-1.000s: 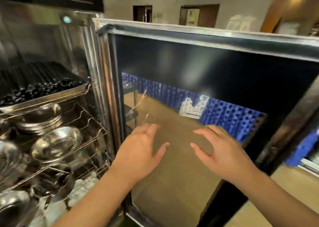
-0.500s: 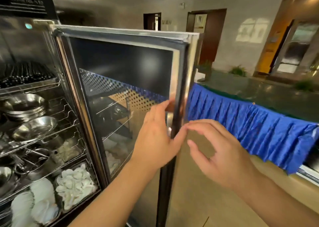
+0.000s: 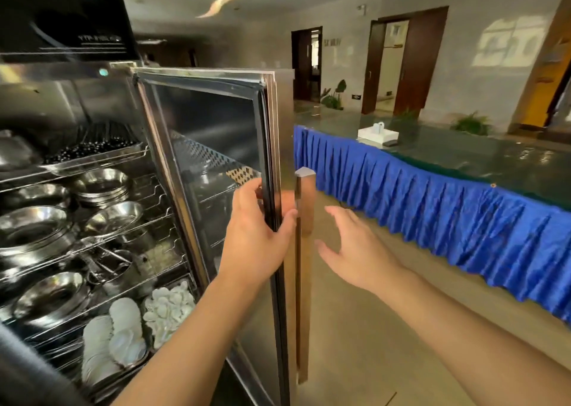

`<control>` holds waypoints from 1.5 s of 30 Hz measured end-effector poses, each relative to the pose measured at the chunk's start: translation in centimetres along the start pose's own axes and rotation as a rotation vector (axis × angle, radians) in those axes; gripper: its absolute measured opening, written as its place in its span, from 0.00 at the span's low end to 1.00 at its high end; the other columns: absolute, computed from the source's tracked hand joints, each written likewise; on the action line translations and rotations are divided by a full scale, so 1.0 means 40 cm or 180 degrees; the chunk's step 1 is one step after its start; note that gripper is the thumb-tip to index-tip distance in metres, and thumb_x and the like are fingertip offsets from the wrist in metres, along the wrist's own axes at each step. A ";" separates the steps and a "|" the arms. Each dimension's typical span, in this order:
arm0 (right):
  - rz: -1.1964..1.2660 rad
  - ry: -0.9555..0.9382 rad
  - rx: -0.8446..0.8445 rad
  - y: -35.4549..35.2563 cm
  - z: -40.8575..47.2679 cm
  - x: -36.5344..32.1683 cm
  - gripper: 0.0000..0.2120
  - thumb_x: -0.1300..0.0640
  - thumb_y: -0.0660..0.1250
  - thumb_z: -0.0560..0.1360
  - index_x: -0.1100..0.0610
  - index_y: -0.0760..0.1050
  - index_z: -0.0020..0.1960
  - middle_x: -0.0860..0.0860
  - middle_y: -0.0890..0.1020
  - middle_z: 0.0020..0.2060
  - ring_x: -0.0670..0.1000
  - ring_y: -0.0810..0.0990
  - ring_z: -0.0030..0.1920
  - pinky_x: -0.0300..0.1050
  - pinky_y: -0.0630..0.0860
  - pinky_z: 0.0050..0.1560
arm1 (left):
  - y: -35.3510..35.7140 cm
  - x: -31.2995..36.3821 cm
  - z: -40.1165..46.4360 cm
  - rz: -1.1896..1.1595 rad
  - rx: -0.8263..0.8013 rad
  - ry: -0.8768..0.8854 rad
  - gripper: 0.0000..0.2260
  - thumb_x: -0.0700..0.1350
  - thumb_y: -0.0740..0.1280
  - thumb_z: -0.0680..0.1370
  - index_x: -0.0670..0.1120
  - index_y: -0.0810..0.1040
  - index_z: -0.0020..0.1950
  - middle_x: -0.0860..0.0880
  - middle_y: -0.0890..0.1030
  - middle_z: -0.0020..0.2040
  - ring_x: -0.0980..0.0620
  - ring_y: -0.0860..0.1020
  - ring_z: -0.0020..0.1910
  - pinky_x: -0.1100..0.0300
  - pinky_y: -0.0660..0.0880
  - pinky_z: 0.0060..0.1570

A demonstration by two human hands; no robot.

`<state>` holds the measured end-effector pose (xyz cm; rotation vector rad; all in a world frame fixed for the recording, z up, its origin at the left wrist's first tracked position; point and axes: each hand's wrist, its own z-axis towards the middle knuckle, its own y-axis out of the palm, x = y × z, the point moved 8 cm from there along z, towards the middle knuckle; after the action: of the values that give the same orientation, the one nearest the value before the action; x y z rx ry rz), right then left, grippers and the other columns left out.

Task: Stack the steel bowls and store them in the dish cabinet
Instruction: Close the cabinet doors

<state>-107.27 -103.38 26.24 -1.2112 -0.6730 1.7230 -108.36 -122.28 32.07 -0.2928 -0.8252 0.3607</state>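
Note:
The dish cabinet (image 3: 77, 75) stands open at the left. Its wire shelves hold several steel bowls (image 3: 103, 184), some stacked and some lying tilted. The glass door (image 3: 213, 146) swings out towards me, seen almost edge-on. My left hand (image 3: 255, 239) grips the door's free edge, fingers wrapped over the black seal. A long vertical handle (image 3: 304, 269) runs down the door's outer face. To the right of that handle my right hand (image 3: 355, 248) hovers open, touching nothing.
White spoons and dishes (image 3: 167, 311) fill trays on the lowest shelf. Black chopsticks (image 3: 89, 147) lie in a tray on the top shelf. A long table with a blue skirt (image 3: 448, 220) runs along the right, a white box (image 3: 377, 134) on it. Bare floor lies between.
The door has turned from facing me to nearly edge-on. My left hand has gone from flat on the glass to gripping the edge. My right hand has come off the door.

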 end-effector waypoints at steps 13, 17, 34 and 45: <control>0.1216 -0.0691 -0.0933 0.229 -0.014 -0.294 0.23 0.36 0.68 0.69 0.33 0.66 0.62 0.36 0.82 0.49 0.34 0.81 0.50 0.34 0.78 0.41 | -0.364 -0.075 -0.160 0.0349 0.0742 -0.0495 0.15 0.59 0.73 0.70 0.61 0.69 0.50 0.54 0.81 0.42 0.57 0.81 0.42 0.59 0.78 0.40; 0.1572 -0.0992 -0.1262 0.293 -0.042 -0.423 0.29 0.40 0.71 0.72 0.41 0.67 0.70 0.40 0.83 0.57 0.41 0.82 0.56 0.45 0.83 0.55 | -0.486 -0.111 -0.201 0.0635 0.1080 -0.0612 0.14 0.59 0.72 0.73 0.55 0.69 0.46 0.55 0.78 0.38 0.57 0.79 0.38 0.67 0.74 0.35; 0.2262 -0.1133 -0.2214 0.591 -0.046 -0.877 0.18 0.49 0.79 0.71 0.57 0.79 0.54 0.48 0.87 0.44 0.44 0.86 0.47 0.45 0.79 0.51 | -0.937 -0.303 -0.247 0.1747 0.1548 -0.0973 0.13 0.65 0.67 0.74 0.61 0.68 0.49 0.58 0.78 0.41 0.63 0.77 0.43 0.66 0.72 0.37; 0.2416 -0.1059 -0.2732 0.857 0.008 -1.167 0.10 0.46 0.77 0.70 0.50 0.80 0.38 0.41 0.79 0.30 0.43 0.80 0.38 0.48 0.78 0.50 | -1.210 -0.526 -0.209 0.2199 0.1594 -0.1223 0.23 0.68 0.65 0.75 0.51 0.76 0.58 0.54 0.79 0.53 0.58 0.78 0.45 0.59 0.77 0.43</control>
<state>-114.35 -160.35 18.75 -1.9544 -1.3673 2.3929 -105.60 -175.63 31.65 -0.0251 -0.9603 1.2788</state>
